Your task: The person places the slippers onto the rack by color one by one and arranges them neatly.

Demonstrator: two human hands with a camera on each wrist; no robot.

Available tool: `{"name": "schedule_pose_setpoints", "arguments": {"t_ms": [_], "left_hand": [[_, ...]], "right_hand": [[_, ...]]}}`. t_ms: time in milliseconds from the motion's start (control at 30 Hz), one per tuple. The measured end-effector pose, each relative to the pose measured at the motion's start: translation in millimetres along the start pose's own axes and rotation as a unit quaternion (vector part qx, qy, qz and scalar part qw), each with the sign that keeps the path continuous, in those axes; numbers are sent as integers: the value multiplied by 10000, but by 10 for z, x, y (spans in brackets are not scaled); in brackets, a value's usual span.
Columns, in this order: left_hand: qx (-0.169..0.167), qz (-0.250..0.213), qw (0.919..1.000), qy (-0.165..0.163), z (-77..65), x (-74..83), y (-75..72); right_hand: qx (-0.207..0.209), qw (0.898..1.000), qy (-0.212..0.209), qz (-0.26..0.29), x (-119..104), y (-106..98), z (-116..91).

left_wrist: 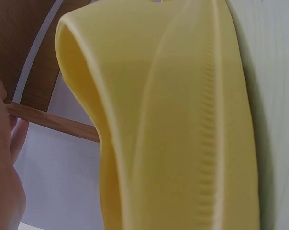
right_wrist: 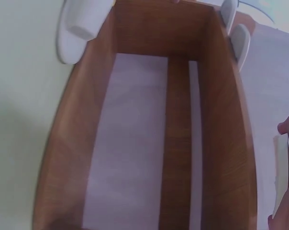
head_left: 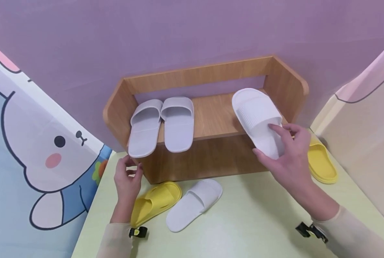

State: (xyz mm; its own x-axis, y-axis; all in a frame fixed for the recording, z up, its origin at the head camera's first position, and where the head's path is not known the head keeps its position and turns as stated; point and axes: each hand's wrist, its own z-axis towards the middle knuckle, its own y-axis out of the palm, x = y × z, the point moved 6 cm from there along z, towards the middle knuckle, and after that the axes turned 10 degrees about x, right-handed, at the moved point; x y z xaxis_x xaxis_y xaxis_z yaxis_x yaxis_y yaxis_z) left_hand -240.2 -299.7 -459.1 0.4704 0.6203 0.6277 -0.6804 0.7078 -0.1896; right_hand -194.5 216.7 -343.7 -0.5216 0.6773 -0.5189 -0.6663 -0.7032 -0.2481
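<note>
A white slipper (head_left: 256,114) is held by my right hand (head_left: 292,154), with thumb and fingers on either side of its heel end. It is above the right part of the upper shelf of a wooden shoe rack (head_left: 214,114). In the right wrist view the held slipper (right_wrist: 282,172) appears edge-on. My left hand (head_left: 128,177) pinches the rack's front left edge; the left wrist view shows thumb and fingers on both sides of the wooden board (left_wrist: 53,123). Two white slippers, one (head_left: 143,129) beside the other (head_left: 178,125), rest on the upper shelf's left part.
In front of the rack lie a yellow slipper (head_left: 157,200) and a white slipper (head_left: 195,204) on the pale green surface (head_left: 230,229). Another yellow slipper (head_left: 322,161) lies to the rack's right. A purple wall (head_left: 192,36) stands behind, with a rabbit-printed panel (head_left: 43,150) left.
</note>
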Motion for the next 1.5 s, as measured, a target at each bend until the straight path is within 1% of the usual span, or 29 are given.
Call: {"name": "schedule_pose_setpoints", "arguments": {"t_ms": [100, 267, 333, 400, 500, 567, 733, 867, 1067, 1333, 1500], "left_hand": [[-10, 10, 10000, -38, -4, -4, 5], [4, 24, 10000, -30, -4, 8, 2], [-18, 23, 10000, -34, -3, 16, 6], [-37, 35, 10000, -65, -4, 16, 7], [-49, 54, 9999, -102, -6, 10, 10], [-42, 73, 9999, -102, -7, 4, 7], [-29, 132, 9999, -94, -10, -10, 6], [-22, 154, 9998, -133, -13, -8, 6], [-69, 122, 9999, -95, -16, 4, 15], [29, 48, 10000, 23, -5, -9, 21], [59, 14, 10000, 34, -5, -6, 20]], "right_hand": [[-128, 9999, 89, -53, -29, 75, 75], [-112, 9995, 220, -185, -72, 185, 214], [-163, 9989, 378, -242, -84, 229, 263], [-332, 9968, 647, -337, -92, 276, 306], [-709, 9898, 1104, -564, -100, 354, 369], [-960, 9836, 1322, -770, -111, 399, 413], [-1314, 9723, 1572, -1130, -162, 492, 525], [-1519, 9644, 1729, -1306, -207, 561, 585], [-1578, 9601, 1780, -1470, -211, 630, 619], [-1545, 9580, 1727, -1688, -173, 698, 649], [-1533, 9565, 1660, -1843, -173, 723, 654]]}}
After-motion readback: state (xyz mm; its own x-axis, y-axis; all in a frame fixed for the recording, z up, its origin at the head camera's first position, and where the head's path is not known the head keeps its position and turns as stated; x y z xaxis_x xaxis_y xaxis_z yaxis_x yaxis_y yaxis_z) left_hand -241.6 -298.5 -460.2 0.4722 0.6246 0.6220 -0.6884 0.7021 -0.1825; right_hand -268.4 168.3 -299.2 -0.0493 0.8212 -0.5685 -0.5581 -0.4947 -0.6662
